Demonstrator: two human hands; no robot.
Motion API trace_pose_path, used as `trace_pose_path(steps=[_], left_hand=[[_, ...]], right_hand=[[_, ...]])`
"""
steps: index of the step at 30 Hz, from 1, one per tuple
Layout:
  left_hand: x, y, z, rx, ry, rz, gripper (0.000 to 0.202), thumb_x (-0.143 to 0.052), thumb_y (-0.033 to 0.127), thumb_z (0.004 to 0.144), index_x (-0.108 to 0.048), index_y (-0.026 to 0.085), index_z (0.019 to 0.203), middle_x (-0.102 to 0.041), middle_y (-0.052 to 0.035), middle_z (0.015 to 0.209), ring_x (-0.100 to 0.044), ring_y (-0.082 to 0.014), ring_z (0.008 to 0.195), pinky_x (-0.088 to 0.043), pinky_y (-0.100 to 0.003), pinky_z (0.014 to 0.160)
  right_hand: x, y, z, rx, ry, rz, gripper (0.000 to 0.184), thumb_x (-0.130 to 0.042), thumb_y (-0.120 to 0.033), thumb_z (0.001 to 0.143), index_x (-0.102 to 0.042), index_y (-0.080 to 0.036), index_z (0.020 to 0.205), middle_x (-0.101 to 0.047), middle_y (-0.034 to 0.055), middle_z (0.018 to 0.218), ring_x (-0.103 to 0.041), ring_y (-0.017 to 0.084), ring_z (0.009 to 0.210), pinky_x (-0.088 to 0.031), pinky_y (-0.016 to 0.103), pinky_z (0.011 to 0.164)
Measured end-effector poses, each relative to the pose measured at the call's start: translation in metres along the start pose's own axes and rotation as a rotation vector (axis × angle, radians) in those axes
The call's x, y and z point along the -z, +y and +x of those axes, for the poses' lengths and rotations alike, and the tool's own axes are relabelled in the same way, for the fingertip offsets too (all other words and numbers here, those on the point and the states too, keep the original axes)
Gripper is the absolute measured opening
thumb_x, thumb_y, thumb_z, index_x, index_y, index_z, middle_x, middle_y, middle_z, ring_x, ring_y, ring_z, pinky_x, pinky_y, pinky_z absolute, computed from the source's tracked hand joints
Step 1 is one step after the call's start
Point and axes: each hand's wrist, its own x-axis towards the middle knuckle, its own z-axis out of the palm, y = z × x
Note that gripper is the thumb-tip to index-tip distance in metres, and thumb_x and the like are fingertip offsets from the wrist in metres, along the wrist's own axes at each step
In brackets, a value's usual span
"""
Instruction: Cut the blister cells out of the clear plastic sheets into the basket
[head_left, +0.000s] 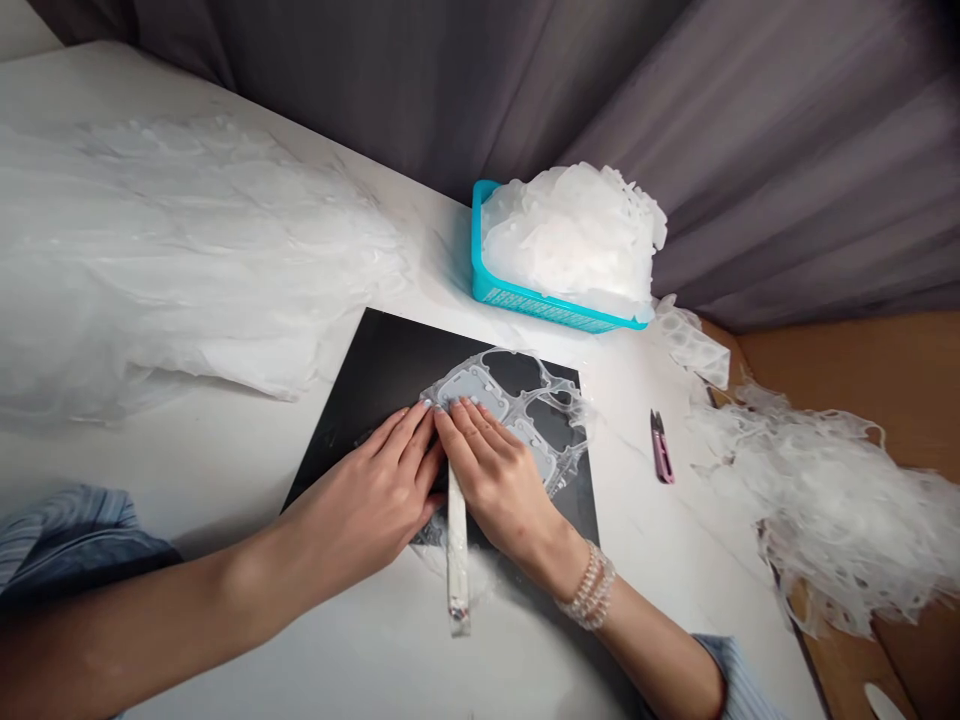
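A translucent sheet with cut-out openings and rounded pale panels lies on a black board. My left hand bends over the sheet's left part, fingers together and their tips pressed on it. Beside it, my right hand lies across the sheet, its fingertips almost meeting the left ones. From under the right palm a flat white stick, wrapped in clear film or tape, runs down past the board's near edge. The right thumb and the stick's upper end are hidden.
A turquoise basket heaped with translucent pieces stands at the back. Pink-handled thread snips lie to the right. Lacy offcuts pile over the table's right edge. A large stack of translucent sheets covers the left side.
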Motion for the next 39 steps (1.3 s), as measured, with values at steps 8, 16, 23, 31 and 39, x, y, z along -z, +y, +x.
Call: trace_pose_path(steps=[8, 16, 23, 31, 39], left_hand=[[0.000, 0.001, -0.001, 0.014, -0.001, -0.003, 0.056, -0.043, 0.037, 0.099, -0.048, 0.001, 0.141, -0.051, -0.0263, 0.142, -0.047, -0.0372, 0.134, -0.040, -0.047, 0.109], [0.005, 0.000, 0.004, 0.046, 0.016, -0.095, 0.056, -0.052, 0.036, 0.094, -0.052, 0.000, 0.136, -0.053, -0.0287, 0.139, -0.050, -0.0394, 0.130, -0.045, -0.049, 0.104], [0.036, -0.018, 0.037, 0.389, 0.014, -1.211, 0.053, -0.026, 0.041, 0.101, -0.069, 0.012, 0.110, -0.075, -0.0144, 0.105, -0.070, -0.0238, 0.099, -0.057, -0.037, 0.084], [0.031, -0.017, 0.068, 0.614, -0.300, -2.114, 0.048, -0.044, 0.048, 0.093, -0.069, 0.010, 0.109, -0.074, -0.0173, 0.109, -0.071, -0.0247, 0.096, -0.056, -0.038, 0.084], [0.036, -0.013, 0.069, 0.696, -0.247, -1.608, 0.027, -0.062, 0.040, 0.081, -0.064, 0.017, 0.068, -0.054, 0.0013, 0.061, -0.051, -0.0126, 0.056, -0.034, -0.024, 0.048]], right_hand=[[0.042, 0.123, -0.043, -0.640, 0.321, 0.837, 0.026, -0.047, -0.029, 0.098, -0.070, -0.021, 0.107, -0.077, 0.0103, 0.093, -0.076, 0.023, 0.084, -0.062, 0.030, 0.073], [0.080, 0.152, -0.081, -0.806, 0.317, 1.042, 0.016, -0.058, -0.029, 0.094, -0.073, -0.023, 0.094, -0.078, 0.0108, 0.092, -0.076, 0.025, 0.085, -0.063, 0.032, 0.078], [0.086, 0.070, -0.035, -0.777, 0.427, 1.273, 0.016, -0.060, -0.030, 0.093, -0.073, -0.027, 0.101, -0.077, 0.0033, 0.102, -0.075, 0.017, 0.091, -0.061, 0.033, 0.089], [0.104, 0.030, -0.027, -0.619, 0.146, 0.842, 0.021, -0.051, -0.037, 0.097, -0.067, -0.024, 0.094, -0.076, 0.0064, 0.100, -0.071, 0.024, 0.096, -0.056, 0.039, 0.084], [0.074, 0.063, 0.001, -0.712, -0.082, 1.010, 0.046, -0.067, -0.039, 0.084, -0.030, -0.021, 0.062, -0.037, -0.0085, 0.055, -0.033, 0.006, 0.051, -0.026, 0.022, 0.048]])
